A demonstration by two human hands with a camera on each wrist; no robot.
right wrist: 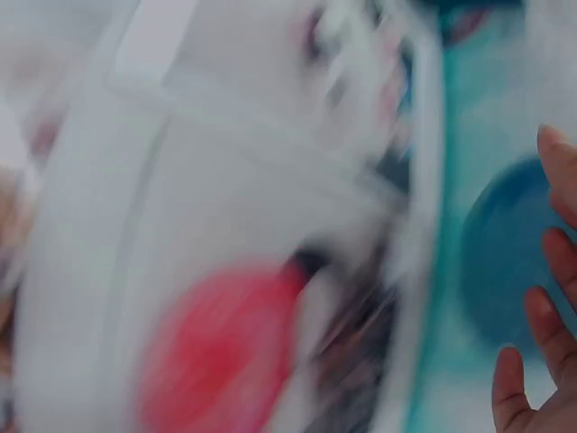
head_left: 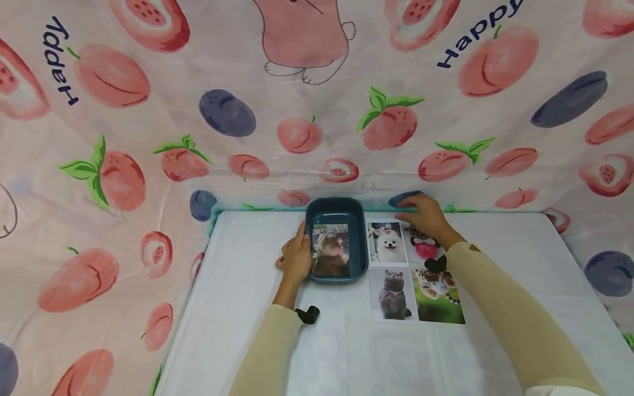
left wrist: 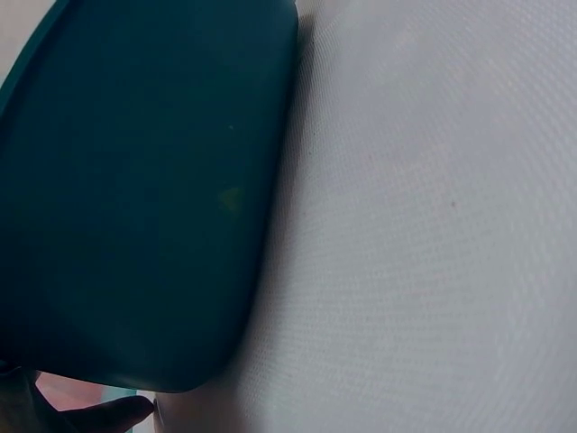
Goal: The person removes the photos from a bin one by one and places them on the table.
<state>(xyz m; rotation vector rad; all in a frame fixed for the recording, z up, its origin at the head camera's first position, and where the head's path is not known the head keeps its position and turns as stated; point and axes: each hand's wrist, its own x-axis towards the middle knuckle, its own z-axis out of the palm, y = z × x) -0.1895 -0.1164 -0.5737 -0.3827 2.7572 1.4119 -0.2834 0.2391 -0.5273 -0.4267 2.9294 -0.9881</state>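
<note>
A dark teal tray (head_left: 337, 279) stands on the white table, and a photo card (head_left: 331, 253) with a brownish picture lies in it. My left hand (head_left: 295, 257) touches the tray's left side; its grip is partly hidden. In the left wrist view the tray's outer wall (left wrist: 135, 198) fills the left half. Over the upper right photo card (head_left: 426, 247), which shows a red-pink bow or ball, hovers my right hand (head_left: 428, 219). Its fingers (right wrist: 543, 325) are spread and loosely bent, holding nothing in the right wrist view.
Beside the tray lie a white dog card (head_left: 389, 245), a grey cat card (head_left: 394, 294) and a tiger cub card (head_left: 438, 297). Behind the table edge hangs a fruit-print cloth (head_left: 297, 187). The blue shape (right wrist: 505, 262) near my right fingers is printed on it.
</note>
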